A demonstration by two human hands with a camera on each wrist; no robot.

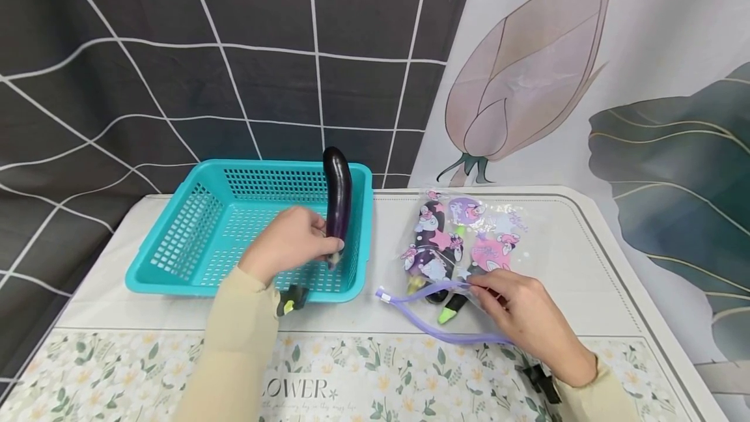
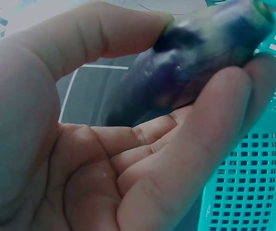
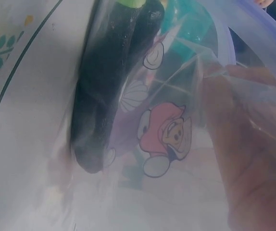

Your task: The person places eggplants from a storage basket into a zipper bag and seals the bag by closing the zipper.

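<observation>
Over the right end of the teal basket (image 1: 234,184), my left hand (image 1: 290,239) pinches a long dark purple eggplant (image 1: 338,187) near its stem end, between thumb and fingers. The eggplant stands nearly upright, its rounded end up. In the left wrist view the thumb and fingertips lie on either side of the eggplant (image 2: 176,72). My right hand (image 1: 524,318) holds the mouth of a clear printed zip bag (image 1: 498,213) by its purple rim. Several dark eggplants lie inside the bag, one (image 3: 99,91) with a green end; prints partly hide them.
The bag lies on a white table (image 1: 586,259) to the right of the basket. A floral mat (image 1: 351,383) with lettering covers the front. Behind stand a dark grid-patterned cloth (image 1: 263,90) and a pale cloth with a large printed flower bud (image 1: 515,90).
</observation>
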